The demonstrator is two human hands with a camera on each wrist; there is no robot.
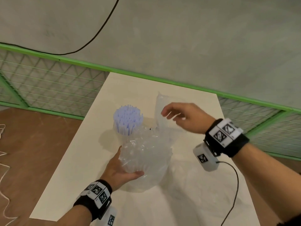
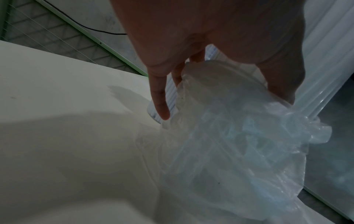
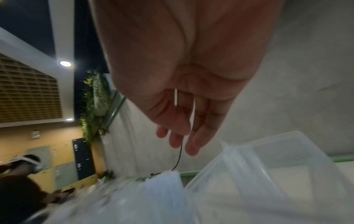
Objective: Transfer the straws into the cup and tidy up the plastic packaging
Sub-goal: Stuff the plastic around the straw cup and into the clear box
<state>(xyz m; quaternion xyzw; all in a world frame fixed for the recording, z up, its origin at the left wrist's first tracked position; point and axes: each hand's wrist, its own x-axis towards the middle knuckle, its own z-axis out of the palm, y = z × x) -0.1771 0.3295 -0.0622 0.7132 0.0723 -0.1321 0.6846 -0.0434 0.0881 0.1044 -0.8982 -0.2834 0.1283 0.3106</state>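
- Worktop (image 1: 187, 201): crumpled plastic packaging (image 1: 146, 154) sits mid-table; straws (image 1: 127, 119) stand bunched in the cup at eleven o'clock from it.
- Packaging: best gathered inward, I'd say, without knocking the straws.
- Left hand (image 1: 120, 170), fingers curled, grasps the packaging at seven o'clock.
- Right hand (image 1: 184, 117), fingers loosely spread, holds nothing, hovering at one o'clock.

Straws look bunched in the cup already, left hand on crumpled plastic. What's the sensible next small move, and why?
Probably the right hand should close on the upright plastic sleeve beside it. The straws already stand in the cup, the left hand grips the crumpled plastic packaging, and the right hand's fingers hold nothing.
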